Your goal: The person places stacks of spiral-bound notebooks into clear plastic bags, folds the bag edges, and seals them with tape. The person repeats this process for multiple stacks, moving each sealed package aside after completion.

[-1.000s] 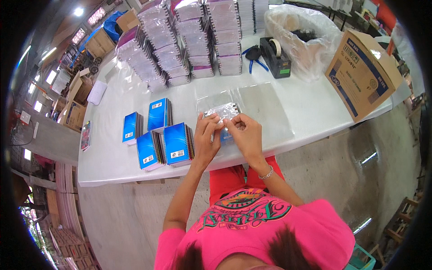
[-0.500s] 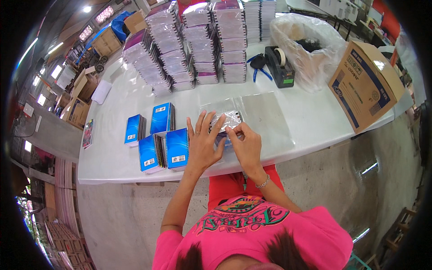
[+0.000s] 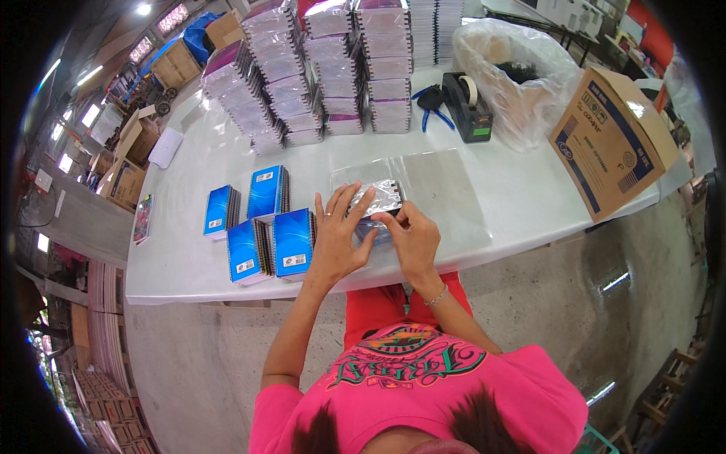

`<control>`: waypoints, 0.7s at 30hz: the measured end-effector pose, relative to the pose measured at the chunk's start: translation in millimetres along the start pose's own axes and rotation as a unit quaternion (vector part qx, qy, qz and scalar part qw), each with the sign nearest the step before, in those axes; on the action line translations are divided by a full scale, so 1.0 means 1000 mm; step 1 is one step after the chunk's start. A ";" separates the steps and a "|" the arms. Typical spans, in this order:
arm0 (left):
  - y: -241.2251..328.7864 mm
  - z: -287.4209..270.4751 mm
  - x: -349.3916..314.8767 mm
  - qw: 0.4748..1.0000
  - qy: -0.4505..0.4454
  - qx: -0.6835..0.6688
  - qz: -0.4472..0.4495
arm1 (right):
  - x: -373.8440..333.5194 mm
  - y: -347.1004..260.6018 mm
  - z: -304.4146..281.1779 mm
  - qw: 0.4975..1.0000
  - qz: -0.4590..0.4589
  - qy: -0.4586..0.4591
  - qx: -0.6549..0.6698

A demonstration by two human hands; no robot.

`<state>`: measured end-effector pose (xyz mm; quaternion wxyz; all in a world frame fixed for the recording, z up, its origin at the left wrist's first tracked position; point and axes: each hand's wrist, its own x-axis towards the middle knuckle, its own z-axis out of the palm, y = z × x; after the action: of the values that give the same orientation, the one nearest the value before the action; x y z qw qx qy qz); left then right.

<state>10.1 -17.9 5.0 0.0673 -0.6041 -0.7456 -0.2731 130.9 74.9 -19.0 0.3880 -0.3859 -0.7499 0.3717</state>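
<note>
On the white table in front of me lies a small spiral-bound notebook bundle in shiny clear plastic wrap [image 3: 384, 194]. My left hand [image 3: 340, 236] rests over its left side, fingers spread and extended, covering part of it. At the bundle's near right corner, my right hand [image 3: 412, 236] is closed, thumb and forefinger pinching the edge of the wrap. Beneath and beside the bundle, clear plastic sheets [image 3: 446, 193] lie flat. Several blue spiral notebook stacks [image 3: 293, 240] stand left of my left hand.
Tall columns of plastic-wrapped notebooks [image 3: 333, 72] rise at the back. Right of them are blue-handled pliers [image 3: 432, 106], a black tape dispenser [image 3: 470, 113], a clear plastic bag [image 3: 514, 98] and a cardboard box [image 3: 605, 144]. The table's near edge [image 3: 204, 296] runs before me.
The view has shifted slightly. Both hands stay at the wrapped bundle, and the right fingers keep their pinch at its near edge with little movement.
</note>
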 end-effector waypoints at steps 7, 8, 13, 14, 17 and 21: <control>-0.004 0.001 0.003 1.000 0.005 -0.009 0.007 | -0.003 0.034 0.014 0.995 -0.061 0.056 -0.058; -0.006 -0.002 0.005 1.000 -0.009 -0.008 0.004 | -0.005 0.040 0.014 0.995 -0.058 0.044 -0.062; -0.007 -0.022 0.034 0.995 -0.089 -0.046 0.000 | -0.013 0.070 -0.004 0.999 -0.010 -0.040 -0.028; -0.008 -0.022 0.038 0.994 -0.094 -0.048 0.004 | -0.015 0.074 -0.009 0.999 -0.007 -0.043 -0.022; -0.011 -0.023 0.050 0.990 -0.135 -0.050 0.004 | -0.016 0.090 -0.021 1.000 -0.002 -0.031 -0.002; -0.007 -0.032 0.062 0.980 -0.197 -0.016 0.010 | -0.012 0.110 -0.028 0.997 0.037 -0.048 0.056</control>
<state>-20.2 18.8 56.1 -0.0878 -0.6541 -0.7341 -0.1599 191.9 118.6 -104.6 0.3587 -0.3726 -0.7309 0.4453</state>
